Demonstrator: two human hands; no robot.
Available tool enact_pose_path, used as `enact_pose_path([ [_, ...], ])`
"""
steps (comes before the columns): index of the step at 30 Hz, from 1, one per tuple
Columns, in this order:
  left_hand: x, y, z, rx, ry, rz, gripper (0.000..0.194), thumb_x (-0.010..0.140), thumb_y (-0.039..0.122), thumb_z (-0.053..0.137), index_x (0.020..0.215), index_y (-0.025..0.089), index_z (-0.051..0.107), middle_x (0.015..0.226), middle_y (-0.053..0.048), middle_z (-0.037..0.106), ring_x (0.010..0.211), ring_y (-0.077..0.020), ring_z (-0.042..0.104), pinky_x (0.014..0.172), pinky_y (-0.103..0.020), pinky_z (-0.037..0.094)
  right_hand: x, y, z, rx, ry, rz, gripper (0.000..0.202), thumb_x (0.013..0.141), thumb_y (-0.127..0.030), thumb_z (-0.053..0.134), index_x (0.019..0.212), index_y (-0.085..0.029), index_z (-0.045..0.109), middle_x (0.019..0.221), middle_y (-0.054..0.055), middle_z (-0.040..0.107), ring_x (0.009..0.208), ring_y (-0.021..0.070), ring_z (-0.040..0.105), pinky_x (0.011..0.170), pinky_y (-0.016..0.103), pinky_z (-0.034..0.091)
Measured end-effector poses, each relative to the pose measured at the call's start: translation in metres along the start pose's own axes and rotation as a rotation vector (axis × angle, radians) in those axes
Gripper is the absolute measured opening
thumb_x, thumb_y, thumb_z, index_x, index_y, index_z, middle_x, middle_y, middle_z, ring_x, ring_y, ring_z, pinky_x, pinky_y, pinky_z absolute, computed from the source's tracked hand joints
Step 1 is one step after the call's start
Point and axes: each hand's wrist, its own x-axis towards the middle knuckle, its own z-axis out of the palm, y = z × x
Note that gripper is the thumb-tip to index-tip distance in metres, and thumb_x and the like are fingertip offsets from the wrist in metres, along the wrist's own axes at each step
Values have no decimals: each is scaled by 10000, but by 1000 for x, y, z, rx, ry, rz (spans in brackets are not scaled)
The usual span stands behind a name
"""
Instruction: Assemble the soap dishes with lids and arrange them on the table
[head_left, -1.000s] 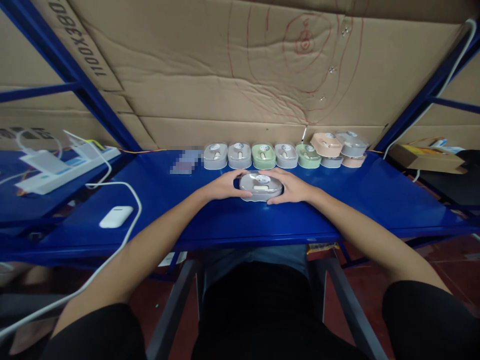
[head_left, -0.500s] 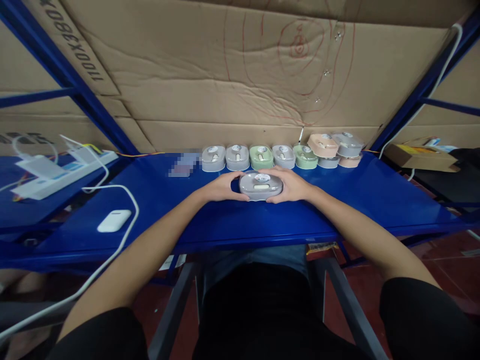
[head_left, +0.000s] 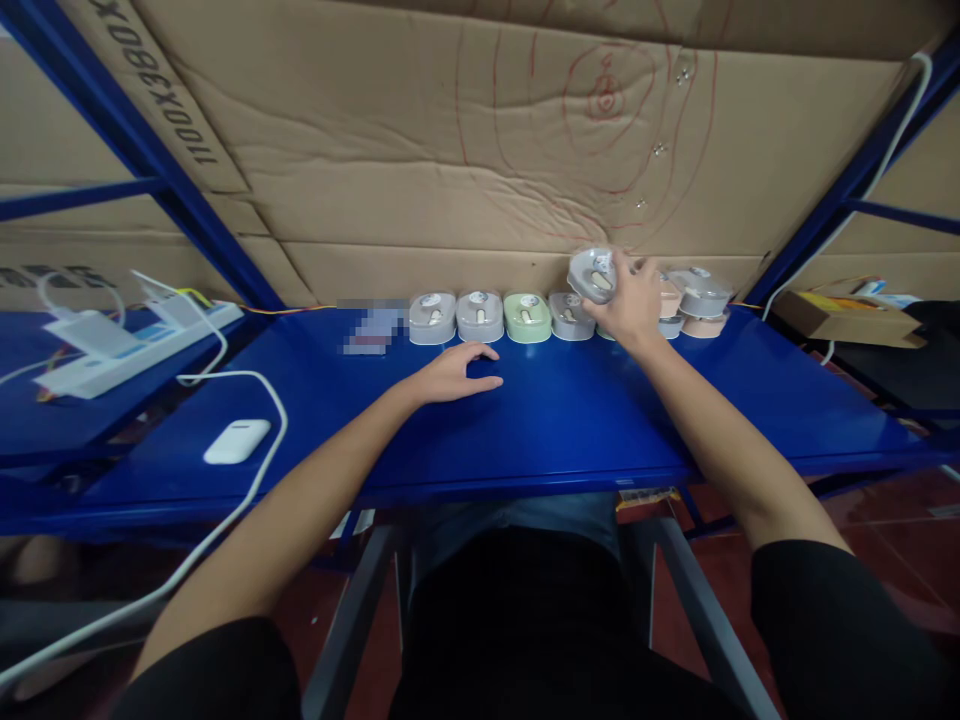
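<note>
Creased brown cardboard (head_left: 360,130), marked with red looping lines, walls the back of a glossy blue worktop (head_left: 525,440) between slanting blue metal posts (head_left: 202,235). Dark red floor (head_left: 367,640) shows beneath; soft light reflects off the blue surface.

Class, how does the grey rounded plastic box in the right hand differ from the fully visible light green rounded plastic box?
The grey box is tilted, while the green box sits level. The right hand holds the grey box up; the blue table supports the green box. Both have a glossy top with a sticker and a pale elongated piece.
</note>
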Motion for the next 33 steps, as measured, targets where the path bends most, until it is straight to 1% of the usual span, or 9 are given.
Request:
enact_pose_path([
  [6,0,1,-3,43,-42,17,608,950,734,775,1331,261,746,1530,-147,770,1448,-377,724,1296,-583,536,9,-6,23,-174,-11,62,880,935,-551,881,1643,-145,551,1605,312,572,1347,513,671,1154,701,509],
  [10,1,-1,-3,49,-53,43,580,952,723,770,1318,275,736,1518,-138,768,1449,-374,718,1287,-575,534,6,-4,31,-214,22,40,801,1004,-663,792,1563,-117,619,1510,313,643,1317,499,668,1140,712,494],
  [14,1,0,-3,55,-66,31,601,941,734,750,1315,264,726,1513,-152,753,1459,-384,709,1294,-576,526,2,-4,33,-230,47,28,815,1067,-755,679,1514,-74,648,1449,329,672,1386,520,613,1166,754,459],
  [18,0,3,-4,53,-79,24,639,936,757,735,1322,247,721,1523,-169,739,1476,-394,697,1311,-573,512,-1,-7,32,-226,9,35,746,1098,-686,637,1497,-56,645,1546,367,644,1526,552,547,1240,819,400],
  [22,0,3,-4,57,-76,33,614,940,743,743,1314,257,718,1519,-160,741,1465,-387,701,1306,-581,514,-4,-13,26,-173,-18,-15,742,1084,-573,644,1585,-28,587,1729,404,507,1680,573,409,1336,834,315],
  [25,1,1,-3,58,-70,44,595,944,738,751,1305,267,714,1511,-151,745,1454,-383,704,1299,-587,517,-7,-28,19,-73,-43,-148,713,1095,-529,597,1636,-66,572,1815,350,445,1741,555,327,1389,816,262],
  [27,1,0,-2,60,-69,46,600,942,742,749,1299,262,714,1500,-155,745,1449,-386,705,1299,-585,515,-10,-45,19,-6,-102,-266,706,1105,-553,564,1640,-93,590,1818,318,471,1732,549,346,1408,793,259],
  [30,1,0,-2,71,-71,56,602,941,740,740,1297,255,714,1487,-156,747,1450,-387,700,1307,-584,507,-15,-76,28,27,-230,-439,786,1112,-580,547,1684,-40,564,1825,340,469,1715,538,389,1431,722,269],
  [33,1,-1,-2,93,-71,68,596,959,726,725,1317,250,717,1489,-149,744,1453,-375,697,1313,-566,506,-20,-104,42,-29,-334,-450,835,1132,-568,533,1748,-6,490,1852,362,435,1724,536,400,1420,697,280],
])
